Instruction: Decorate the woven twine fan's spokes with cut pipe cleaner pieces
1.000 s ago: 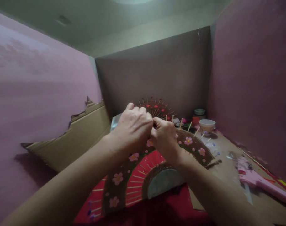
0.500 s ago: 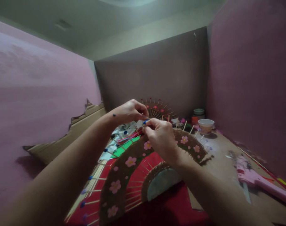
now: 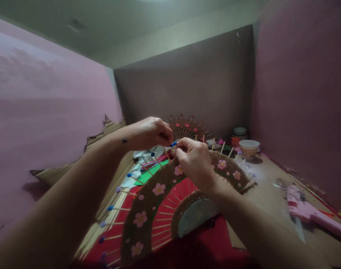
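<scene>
Can see a pink glue gun (image 3: 310, 215) at the lower right of the frame, and above it a white-rimmed bowl (image 3: 249, 150) just in front of a lidded jar (image 3: 240, 131). At the left, can see torn cardboard (image 3: 103, 132) by the pink wall (image 3: 41, 93), partly hidden behind the left arm. Near the middle, can find green paper (image 3: 145, 176) and, lower down, a bundle of thin wooden sticks (image 3: 92, 235). Farther back, can spot a small fan (image 3: 181, 123) with red tips. Pinching a tiny blue bit (image 3: 174, 144) tight in the right hand (image 3: 194, 157), at the top edge of the big fan (image 3: 151, 204) in the lower middle. Touching close by with the bunched-up left hand (image 3: 156, 130); cannot tell whether gripping too. Can see only some of the big fan past the right hand and arm: brown and rough, curved like a rainbow, dotted with pink flowers (image 3: 140, 218), ringed with straight sticks and round blue and purple tips (image 3: 110, 207). Below, can see a pale half circle (image 3: 197, 220) and something red (image 3: 204, 244), cloth or paper.
</scene>
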`<state>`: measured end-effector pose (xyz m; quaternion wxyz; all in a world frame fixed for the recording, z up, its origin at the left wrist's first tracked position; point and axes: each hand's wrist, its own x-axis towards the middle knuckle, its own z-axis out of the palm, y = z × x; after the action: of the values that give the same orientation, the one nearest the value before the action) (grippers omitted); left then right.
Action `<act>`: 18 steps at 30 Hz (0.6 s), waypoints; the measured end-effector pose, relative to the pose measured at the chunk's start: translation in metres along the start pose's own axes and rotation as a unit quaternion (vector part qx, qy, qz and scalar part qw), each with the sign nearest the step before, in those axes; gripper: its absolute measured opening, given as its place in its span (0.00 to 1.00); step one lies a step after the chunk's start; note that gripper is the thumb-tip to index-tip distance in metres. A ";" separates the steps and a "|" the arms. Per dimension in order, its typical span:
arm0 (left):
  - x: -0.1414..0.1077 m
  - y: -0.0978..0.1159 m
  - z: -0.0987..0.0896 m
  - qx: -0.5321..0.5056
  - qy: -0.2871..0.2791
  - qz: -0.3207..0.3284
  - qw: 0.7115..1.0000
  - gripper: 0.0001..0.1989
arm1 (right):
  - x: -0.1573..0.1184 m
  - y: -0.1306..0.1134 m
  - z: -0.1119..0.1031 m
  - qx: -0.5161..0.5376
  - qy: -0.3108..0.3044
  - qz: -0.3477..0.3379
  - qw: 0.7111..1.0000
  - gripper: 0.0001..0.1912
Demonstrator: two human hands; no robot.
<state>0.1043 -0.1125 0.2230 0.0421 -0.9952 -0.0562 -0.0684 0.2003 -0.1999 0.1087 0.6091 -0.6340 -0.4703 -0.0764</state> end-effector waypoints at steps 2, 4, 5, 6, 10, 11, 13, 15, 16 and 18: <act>0.001 0.009 0.000 0.045 0.006 0.021 0.999 0.09 | 0.000 0.000 0.000 -0.003 0.001 0.001 1.000 0.09; 0.003 0.015 0.002 0.086 0.020 0.032 0.996 0.10 | -0.001 0.000 0.000 -0.006 0.002 -0.008 1.000 0.09; 0.005 0.017 0.002 0.097 0.031 0.038 0.994 0.10 | -0.001 0.000 0.000 -0.008 0.003 -0.013 1.000 0.08; 0.006 0.018 0.003 0.094 0.043 0.047 0.994 0.10 | -0.002 -0.001 0.000 -0.010 0.006 -0.017 1.000 0.08; 0.017 0.002 0.007 -0.013 0.066 0.057 0.996 0.09 | -0.004 -0.003 0.000 -0.001 0.013 -0.016 1.000 0.09; 0.019 -0.005 0.009 -0.050 0.055 0.043 0.996 0.09 | -0.004 -0.004 0.000 0.003 0.013 -0.015 1.000 0.08; 0.022 -0.020 0.013 -0.124 0.021 0.003 0.992 0.09 | -0.004 -0.003 0.000 0.008 0.013 -0.013 1.000 0.09; 0.021 -0.030 0.019 -0.183 -0.006 -0.025 0.983 0.08 | -0.003 -0.002 0.000 0.008 0.013 -0.012 1.000 0.09; 0.019 -0.033 0.021 -0.201 -0.014 -0.034 0.979 0.08 | -0.003 -0.002 0.000 0.005 0.012 -0.012 1.000 0.09; 0.016 -0.035 0.023 -0.216 -0.026 -0.047 0.975 0.08 | -0.002 -0.001 0.001 -0.001 0.010 -0.009 1.000 0.09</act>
<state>0.1185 -0.0738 0.2048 -0.1788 -0.9785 -0.0874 -0.0551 0.1985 -0.2004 0.1078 0.6124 -0.6296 -0.4697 -0.0889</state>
